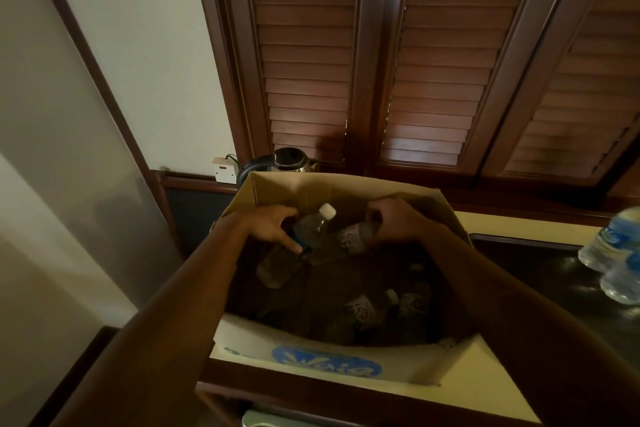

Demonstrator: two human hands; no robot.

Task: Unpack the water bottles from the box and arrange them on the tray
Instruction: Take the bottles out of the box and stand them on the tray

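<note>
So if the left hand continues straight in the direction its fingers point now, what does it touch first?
The left hand already grips a water bottle, and its fingers point right across the box. Going on, it would probably meet the second bottle, held by the right hand. Depth is unclear.

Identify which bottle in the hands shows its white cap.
The left hand's bottle: white cap up. The right hand hides the other bottle's top.

The box [332, 288] sits on the counter [519, 224]; inside it lie several bottles [381, 308], with both hands reaching in; the tray [540, 263] lies right of it, bearing two bottles [613, 253]; a kettle [291, 161] stands behind the box.
</note>
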